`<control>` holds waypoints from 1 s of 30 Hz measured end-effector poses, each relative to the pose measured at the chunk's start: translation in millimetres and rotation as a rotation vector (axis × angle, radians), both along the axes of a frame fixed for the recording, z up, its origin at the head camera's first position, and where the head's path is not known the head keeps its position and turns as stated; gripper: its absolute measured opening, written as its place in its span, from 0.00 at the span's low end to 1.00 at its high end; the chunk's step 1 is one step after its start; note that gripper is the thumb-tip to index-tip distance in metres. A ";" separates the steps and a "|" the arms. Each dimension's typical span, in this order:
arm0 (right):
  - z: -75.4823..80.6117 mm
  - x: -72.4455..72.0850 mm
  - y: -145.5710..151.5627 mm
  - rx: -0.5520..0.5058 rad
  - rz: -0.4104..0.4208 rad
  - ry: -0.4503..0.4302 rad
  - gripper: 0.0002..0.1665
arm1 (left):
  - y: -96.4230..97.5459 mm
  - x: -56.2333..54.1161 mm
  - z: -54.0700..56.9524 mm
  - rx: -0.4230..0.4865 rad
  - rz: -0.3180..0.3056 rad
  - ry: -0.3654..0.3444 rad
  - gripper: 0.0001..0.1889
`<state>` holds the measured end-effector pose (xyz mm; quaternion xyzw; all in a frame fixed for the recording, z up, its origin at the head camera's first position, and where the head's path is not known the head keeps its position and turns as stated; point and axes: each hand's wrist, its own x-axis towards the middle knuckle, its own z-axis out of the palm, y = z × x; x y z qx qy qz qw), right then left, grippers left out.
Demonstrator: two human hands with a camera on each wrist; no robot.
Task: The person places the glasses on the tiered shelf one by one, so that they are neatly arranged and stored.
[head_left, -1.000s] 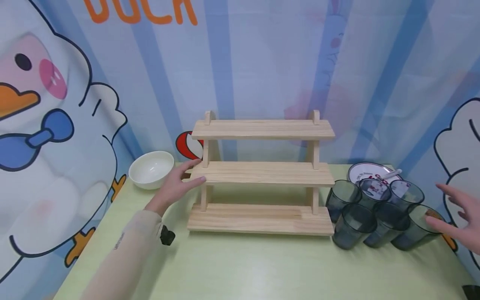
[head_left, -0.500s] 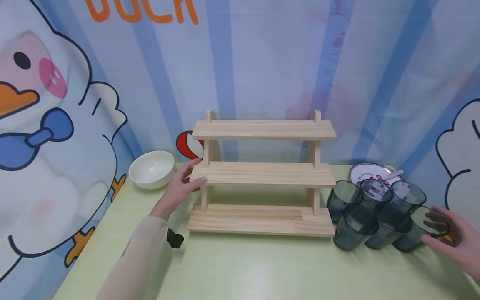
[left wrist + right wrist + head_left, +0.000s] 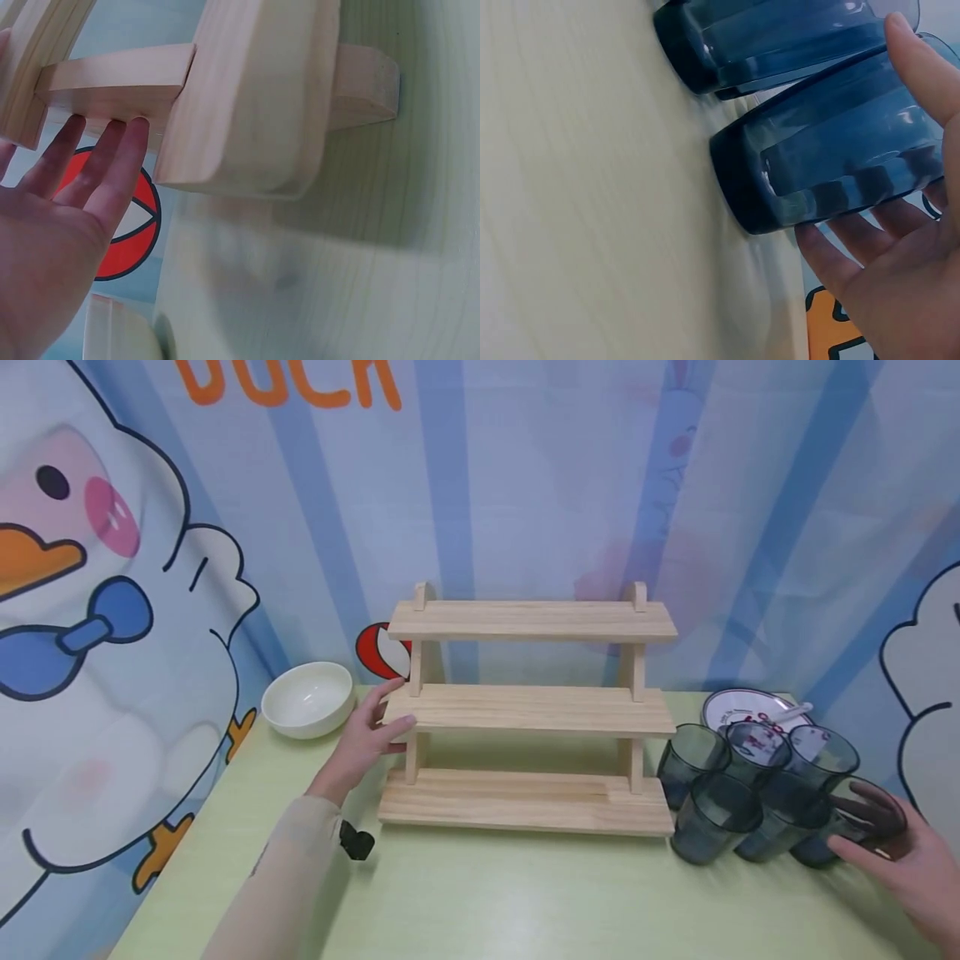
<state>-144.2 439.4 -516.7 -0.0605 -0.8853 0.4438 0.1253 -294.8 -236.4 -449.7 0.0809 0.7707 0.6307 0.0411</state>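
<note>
A three-tier wooden display shelf [image 3: 532, 706] stands on the table. My left hand [image 3: 363, 739] rests at its left end, thumb by the middle board's edge; in the left wrist view the extended fingertips [image 3: 135, 131] touch a wooden upright [image 3: 120, 71]. To the right are several smoky blue-grey drinking glasses [image 3: 716, 814], upright and close together. With thumb and fingers on opposite sides, my right hand [image 3: 915, 868] holds the front right glass [image 3: 832, 142]. Its base is at the tabletop in the right wrist view, and another glass [image 3: 772, 45] stands beside it.
A white bowl [image 3: 307, 697] sits left of the shelf, near my left hand. Behind the glasses lies a patterned plate [image 3: 731, 700] with a white spoon [image 3: 791, 712] on it. A printed duck curtain [image 3: 525, 485] hangs along the table's back and sides.
My right hand has come in leftward and down from the right, and its fingers have closed around the front right glass. The left hand keeps its place at the shelf.
</note>
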 end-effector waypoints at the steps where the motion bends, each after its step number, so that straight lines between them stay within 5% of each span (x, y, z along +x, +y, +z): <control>1: 0.1 -0.2 -1.1 -0.008 -0.005 0.002 0.52 | 0.0 -0.2 -0.4 -0.001 0.003 -0.001 0.38; 14: -0.1 0.6 -9.9 0.046 -0.142 -0.024 0.50 | 0.1 -0.2 -5.0 0.023 0.022 0.009 0.37; 24: -26.7 -6.3 9.6 0.079 -0.264 -0.128 0.52 | 1.6 -2.0 -5.1 0.038 0.016 0.019 0.38; 30: 2.9 11.8 -8.8 -0.019 -0.270 0.016 0.43 | 0.8 -3.3 -5.1 0.035 0.013 0.008 0.37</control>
